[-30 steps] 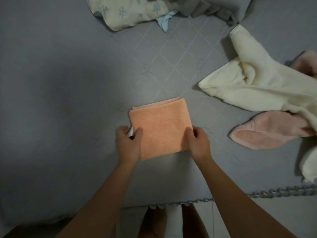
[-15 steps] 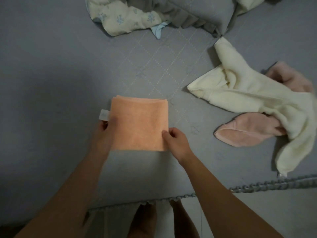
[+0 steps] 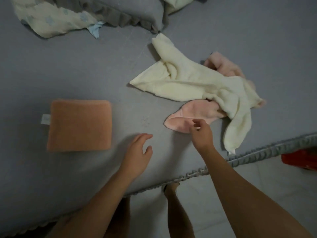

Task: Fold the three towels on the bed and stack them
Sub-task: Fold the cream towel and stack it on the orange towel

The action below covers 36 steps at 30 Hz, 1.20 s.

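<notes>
The orange towel (image 3: 79, 125) lies folded into a neat square on the grey bed (image 3: 72, 69), flat, with a small white tag sticking out of its left edge. No hand touches it.

To the right of the orange towel, well apart from it, the cream towel (image 3: 192, 83) lies crumpled and unfolded, draped across the pink towel (image 3: 193, 115), which shows beneath it at its near side and again at its far side. One tail of the cream towel hangs down toward the frilled edge of the bed.

The left hand (image 3: 137, 153) hovers over the bed just to the right of the orange towel, near its lower right corner, fingers spread apart and relaxed, holding nothing. The right hand (image 3: 201, 134) is at the near end of the pink towel, further right of the orange towel; its fingers are curled with thumb and forefinger close together just over the towel's rim, though the blur makes it hard to say whether they have actually caught the fabric, so the state of that grip cannot be told.

Beyond the orange towel, at the head of the bed, sit a grey ruffled pillow (image 3: 137, 12) and a pale floral cloth (image 3: 51, 19). Far right of the orange towel, off the bed on the floor, is a red object (image 3: 301, 159).
</notes>
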Tool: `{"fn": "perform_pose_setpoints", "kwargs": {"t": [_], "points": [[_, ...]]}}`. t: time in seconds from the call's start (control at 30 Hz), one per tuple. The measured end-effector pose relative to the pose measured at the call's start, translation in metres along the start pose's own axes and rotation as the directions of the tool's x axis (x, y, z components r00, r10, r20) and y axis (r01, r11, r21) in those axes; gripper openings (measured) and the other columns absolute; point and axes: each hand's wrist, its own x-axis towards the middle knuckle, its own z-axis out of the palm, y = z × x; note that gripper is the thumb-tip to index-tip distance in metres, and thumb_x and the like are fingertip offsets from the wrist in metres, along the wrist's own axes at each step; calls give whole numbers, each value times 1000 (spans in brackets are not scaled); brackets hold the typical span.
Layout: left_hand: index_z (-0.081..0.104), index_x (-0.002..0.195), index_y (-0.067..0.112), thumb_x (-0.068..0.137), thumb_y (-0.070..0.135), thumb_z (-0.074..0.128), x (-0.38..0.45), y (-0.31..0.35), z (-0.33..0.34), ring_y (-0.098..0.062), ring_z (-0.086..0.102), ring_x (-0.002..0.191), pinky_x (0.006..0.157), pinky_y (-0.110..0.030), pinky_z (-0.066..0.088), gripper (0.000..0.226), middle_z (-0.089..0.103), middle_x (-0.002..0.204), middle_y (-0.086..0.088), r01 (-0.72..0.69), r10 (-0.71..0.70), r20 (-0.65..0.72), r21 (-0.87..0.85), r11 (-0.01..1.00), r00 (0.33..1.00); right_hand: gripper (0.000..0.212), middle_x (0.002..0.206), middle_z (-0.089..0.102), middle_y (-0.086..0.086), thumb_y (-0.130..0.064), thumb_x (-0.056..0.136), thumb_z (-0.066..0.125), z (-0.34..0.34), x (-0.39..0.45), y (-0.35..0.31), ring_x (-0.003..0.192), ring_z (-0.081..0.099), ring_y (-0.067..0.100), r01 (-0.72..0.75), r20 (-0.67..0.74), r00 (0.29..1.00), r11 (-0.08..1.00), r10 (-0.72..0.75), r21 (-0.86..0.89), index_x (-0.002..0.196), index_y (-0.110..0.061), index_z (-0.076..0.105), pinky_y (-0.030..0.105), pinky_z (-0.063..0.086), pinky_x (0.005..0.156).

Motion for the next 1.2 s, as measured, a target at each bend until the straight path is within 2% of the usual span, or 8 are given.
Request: {"fn": "perform_pose_setpoints", "kwargs": {"t": [0.3, 0.43, 0.63, 0.77, 0.87, 1.0, 1.07, 1.2], "points": [[53, 137, 9, 88, 7, 62, 120, 115, 154, -28, 46, 133, 113, -35, 31, 50, 52, 142, -12, -137, 130, 50, 180, 974, 990, 52, 142, 46, 14, -25, 89, 62, -131, 80, 120, 120, 53, 30, -160, -153, 973, 983, 173, 89, 138, -10, 49, 36, 42, 100], [47, 137, 18, 85, 42, 67, 189, 177, 207, -21, 58, 116, 99, -30, 40, 60, 61, 117, 1, 125, -126, 2, -62, 990, 992, 56, 134, 52, 12, -35, 86, 64, -155, 123, 144, 122, 49, 36, -28, -208, 978, 992, 2, -122, 134, -10, 47, 43, 39, 99], [53, 134, 7, 75, 73, 60, 232, 211, 226, -28, 56, 123, 92, -29, 39, 89, 59, 135, -7, 395, -460, -104, -372, 840, 882, 33, 92, 63, -8, -40, 86, 61, -171, 171, 131, 98, 63, 24, 91, -17, 996, 996, -91, -24, 115, -24, 55, 38, 32, 89], [58, 122, 1, 98, 27, 47, 220, 209, 215, -35, 67, 97, 70, -28, 50, 37, 68, 99, -14, 380, -502, -124, -509, 772, 856, 18, 78, 61, -10, -33, 80, 67, -173, 139, 126, 74, 56, 12, 305, 109, 945, 952, -307, 36, 91, -24, 56, 37, 44, 77], [64, 95, 10, 91, 20, 49, 191, 199, 203, -14, 66, 54, 43, -18, 43, 18, 66, 75, -2, 365, -561, -56, -706, 607, 826, 13, 79, 58, 0, -20, 79, 67, -177, 111, 132, 72, 53, 16, 312, 207, 920, 942, -333, 127, 87, -17, 57, 34, 43, 70], [67, 101, 18, 90, 50, 57, 165, 188, 197, -13, 69, 69, 60, -27, 53, 36, 74, 88, 3, 470, -536, 167, -728, 499, 827, 23, 85, 57, -2, -8, 75, 66, -173, 77, 120, 77, 53, 10, 363, 364, 850, 924, -381, 120, 79, -27, 55, 23, 41, 69], [65, 120, 20, 86, 61, 57, 166, 192, 193, -14, 65, 98, 90, -33, 50, 54, 69, 111, 8, 446, -474, 130, -615, 651, 871, 33, 81, 55, -6, -11, 73, 64, -166, 58, 112, 73, 50, 5, 415, 497, 759, 901, -420, 128, 73, -38, 46, 20, 38, 65], [63, 119, 9, 91, 27, 62, 157, 193, 175, -31, 64, 109, 99, -50, 51, 33, 69, 117, -13, 350, -430, 43, -657, 668, 902, 17, 82, 58, -11, -20, 77, 62, -164, 47, 101, 76, 53, 0, 334, 425, 841, 939, -335, 79, 75, -34, 54, 15, 41, 66]]}}
